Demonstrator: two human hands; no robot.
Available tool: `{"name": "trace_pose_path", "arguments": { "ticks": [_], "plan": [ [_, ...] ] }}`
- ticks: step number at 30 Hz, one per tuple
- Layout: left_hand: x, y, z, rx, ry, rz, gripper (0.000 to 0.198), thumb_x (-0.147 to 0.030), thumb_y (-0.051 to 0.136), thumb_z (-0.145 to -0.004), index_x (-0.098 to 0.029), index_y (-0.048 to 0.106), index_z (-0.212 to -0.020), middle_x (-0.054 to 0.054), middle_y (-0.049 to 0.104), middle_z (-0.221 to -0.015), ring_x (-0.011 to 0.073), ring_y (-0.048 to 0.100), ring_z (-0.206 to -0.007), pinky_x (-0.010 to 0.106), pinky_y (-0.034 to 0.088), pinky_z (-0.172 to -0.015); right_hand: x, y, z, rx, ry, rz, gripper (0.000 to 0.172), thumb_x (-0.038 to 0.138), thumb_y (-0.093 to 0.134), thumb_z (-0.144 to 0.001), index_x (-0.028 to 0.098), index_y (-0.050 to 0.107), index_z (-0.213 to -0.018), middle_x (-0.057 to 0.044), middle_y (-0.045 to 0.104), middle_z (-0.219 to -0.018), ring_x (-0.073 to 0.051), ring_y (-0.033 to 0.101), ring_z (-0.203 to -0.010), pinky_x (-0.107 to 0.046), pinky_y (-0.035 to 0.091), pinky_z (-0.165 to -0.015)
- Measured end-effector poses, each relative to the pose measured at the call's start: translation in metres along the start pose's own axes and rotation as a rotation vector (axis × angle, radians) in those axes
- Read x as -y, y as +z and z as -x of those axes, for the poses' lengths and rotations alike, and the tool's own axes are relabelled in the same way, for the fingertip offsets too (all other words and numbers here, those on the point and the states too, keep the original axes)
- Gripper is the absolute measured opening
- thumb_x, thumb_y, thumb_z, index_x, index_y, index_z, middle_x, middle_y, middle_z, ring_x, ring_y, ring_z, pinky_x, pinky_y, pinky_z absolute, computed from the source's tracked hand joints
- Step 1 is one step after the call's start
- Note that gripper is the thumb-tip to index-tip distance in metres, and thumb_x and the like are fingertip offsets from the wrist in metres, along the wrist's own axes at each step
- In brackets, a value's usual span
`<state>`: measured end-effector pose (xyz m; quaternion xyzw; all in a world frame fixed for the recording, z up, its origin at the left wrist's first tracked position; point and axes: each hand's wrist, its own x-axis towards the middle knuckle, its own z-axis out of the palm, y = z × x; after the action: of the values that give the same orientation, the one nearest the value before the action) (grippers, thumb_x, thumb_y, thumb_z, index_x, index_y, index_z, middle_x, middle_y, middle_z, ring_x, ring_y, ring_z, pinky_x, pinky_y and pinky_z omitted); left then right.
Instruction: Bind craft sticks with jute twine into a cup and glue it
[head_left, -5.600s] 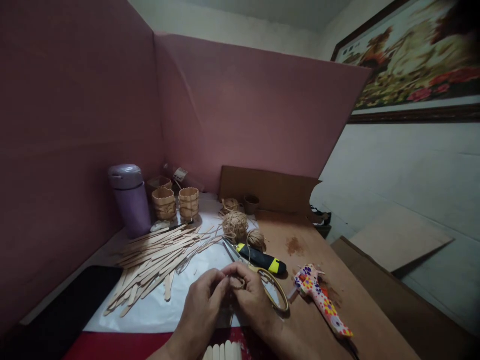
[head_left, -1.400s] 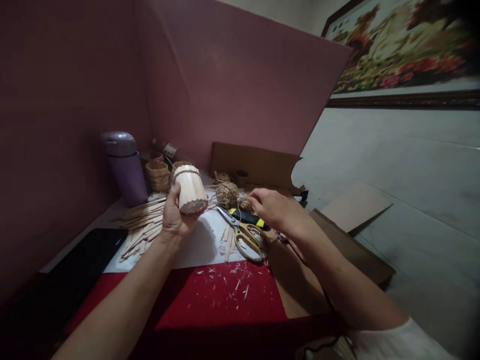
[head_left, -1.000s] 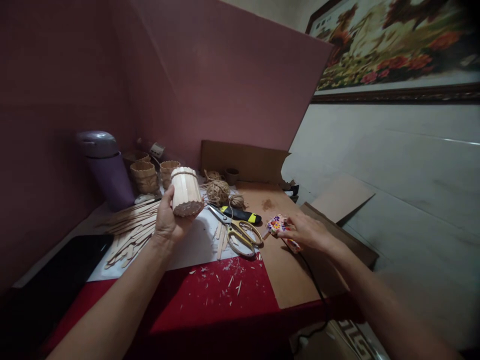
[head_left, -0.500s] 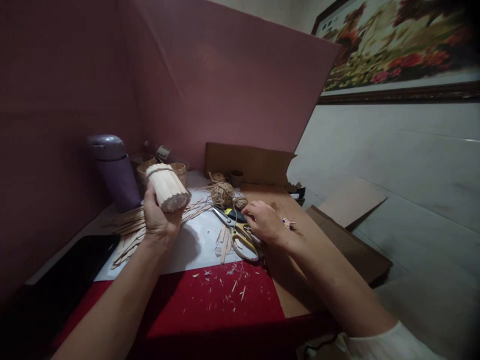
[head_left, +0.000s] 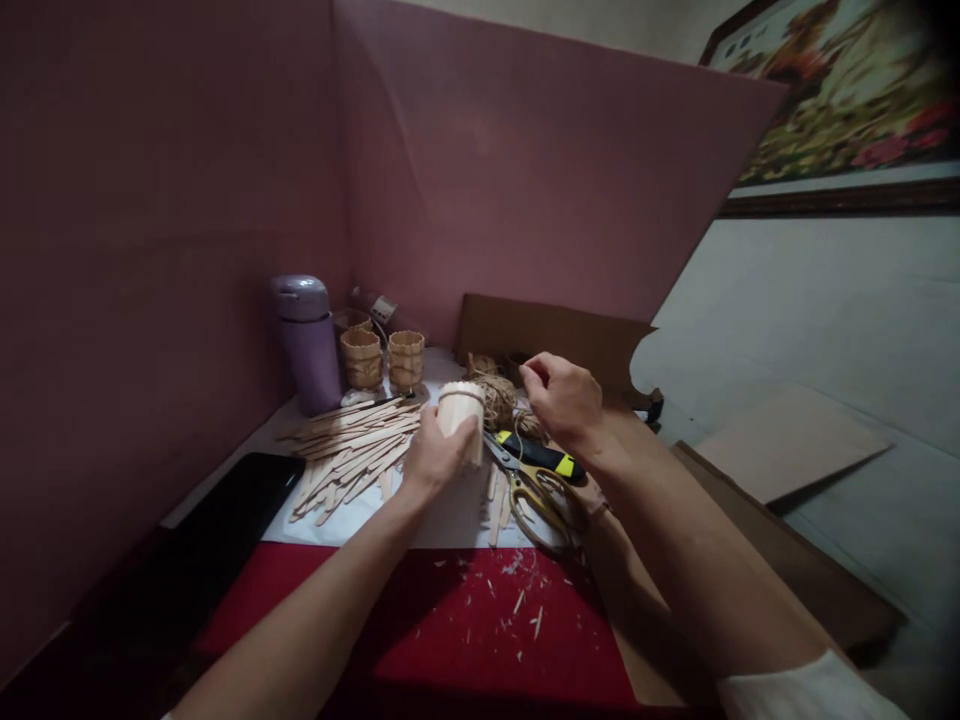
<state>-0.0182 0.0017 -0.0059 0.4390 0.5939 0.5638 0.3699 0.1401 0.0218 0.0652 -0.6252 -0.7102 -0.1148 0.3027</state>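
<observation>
My left hand [head_left: 435, 455] is wrapped round a cup covered in pale craft sticks [head_left: 461, 412], which stands nearly upright above the white sheet. A band of twine circles the cup near its top. My right hand [head_left: 564, 400] is raised to the right of the cup, thumb and fingers pinched together; what they hold, if anything, I cannot make out. Behind and between the hands lies a ball of twine [head_left: 496, 402]. Below my right hand are scissors with yellow handles [head_left: 541, 505] and a black and yellow utility knife [head_left: 536, 453].
Loose craft sticks [head_left: 352, 450] are heaped left of the cup, beside a black phone [head_left: 251, 500]. A purple bottle [head_left: 307, 350] and small stick cups [head_left: 406, 360] stand behind. Wood scraps dot the red cloth [head_left: 435, 630]. Cardboard [head_left: 555, 330] leans at the back.
The cup has turned from tilted, base towards me, to nearly upright, and is lower, nearer the twine. My right hand has risen from beside the scissors, its fingers now pinched. The view has shifted left.
</observation>
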Motion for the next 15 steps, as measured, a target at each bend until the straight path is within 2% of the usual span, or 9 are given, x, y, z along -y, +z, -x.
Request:
{"name": "trace_pose_path", "arguments": {
  "ticks": [2, 4, 5, 7, 8, 11, 15],
  "plan": [
    [0.003, 0.002, 0.007, 0.045, -0.007, -0.204, 0.046, -0.050, 0.073, -0.061, -0.023, 0.056, -0.094, 0.014, 0.068, -0.096, 0.0367, 0.058, -0.106, 0.042, 0.039, -0.087, 0.015, 0.005, -0.012, 0.049, -0.088, 0.007, 0.028, 0.036, 0.045, -0.091, 0.022, 0.069, -0.090, -0.006, 0.071, -0.095, -0.020, 0.064, -0.083, -0.028, 0.039, -0.064],
    [0.004, 0.002, 0.013, 0.108, 0.032, -0.311, 0.046, -0.054, 0.069, -0.064, -0.022, 0.057, -0.094, 0.017, 0.067, -0.098, 0.0393, 0.056, -0.110, 0.044, 0.038, -0.089, 0.039, 0.017, -0.021, 0.167, -0.255, 0.037, 0.028, 0.034, 0.046, -0.091, 0.021, 0.070, -0.090, -0.009, 0.071, -0.097, -0.021, 0.064, -0.087, -0.028, 0.042, -0.067],
    [0.004, 0.002, 0.015, 0.133, 0.067, -0.336, 0.045, -0.054, 0.068, -0.064, -0.022, 0.058, -0.094, 0.018, 0.067, -0.101, 0.0399, 0.055, -0.111, 0.044, 0.038, -0.089, 0.053, 0.026, -0.025, 0.242, -0.347, 0.067, 0.028, 0.032, 0.046, -0.090, 0.019, 0.071, -0.090, -0.011, 0.070, -0.101, -0.022, 0.064, -0.091, -0.028, 0.043, -0.070],
    [0.004, 0.002, 0.020, 0.178, 0.133, -0.358, 0.043, -0.050, 0.066, -0.066, -0.022, 0.059, -0.097, 0.019, 0.065, -0.107, 0.0398, 0.055, -0.110, 0.043, 0.038, -0.089, 0.081, 0.045, -0.033, 0.484, -0.511, 0.126, 0.024, 0.021, 0.048, -0.087, 0.016, 0.071, -0.092, -0.014, 0.069, -0.105, -0.024, 0.064, -0.096, -0.029, 0.045, -0.072],
    [0.004, 0.003, 0.022, 0.202, 0.150, -0.367, 0.041, -0.047, 0.065, -0.068, -0.021, 0.060, -0.100, 0.019, 0.065, -0.108, 0.0396, 0.056, -0.108, 0.043, 0.039, -0.087, 0.093, 0.056, -0.039, 0.546, -0.551, 0.125, 0.023, 0.016, 0.050, -0.083, 0.016, 0.071, -0.092, -0.014, 0.070, -0.104, -0.023, 0.065, -0.094, -0.027, 0.045, -0.071],
    [0.005, 0.005, 0.024, 0.277, 0.157, -0.432, 0.035, -0.039, 0.056, -0.076, -0.018, 0.060, -0.103, 0.022, 0.065, -0.107, 0.0394, 0.061, -0.098, 0.044, 0.043, -0.079, 0.124, 0.090, -0.055, 0.652, -0.650, 0.096, 0.025, 0.010, 0.055, -0.077, 0.017, 0.072, -0.093, -0.010, 0.072, -0.098, -0.020, 0.067, -0.090, -0.022, 0.046, -0.068],
    [0.007, 0.004, 0.020, 0.261, 0.118, -0.501, 0.029, -0.025, 0.052, -0.076, -0.015, 0.063, -0.101, 0.023, 0.067, -0.103, 0.0374, 0.063, -0.094, 0.041, 0.045, -0.075, 0.146, 0.124, -0.066, 0.658, -0.709, 0.037, 0.026, 0.007, 0.052, -0.079, 0.013, 0.073, -0.094, -0.014, 0.072, -0.101, -0.023, 0.067, -0.095, -0.025, 0.048, -0.074]
  ]
}}
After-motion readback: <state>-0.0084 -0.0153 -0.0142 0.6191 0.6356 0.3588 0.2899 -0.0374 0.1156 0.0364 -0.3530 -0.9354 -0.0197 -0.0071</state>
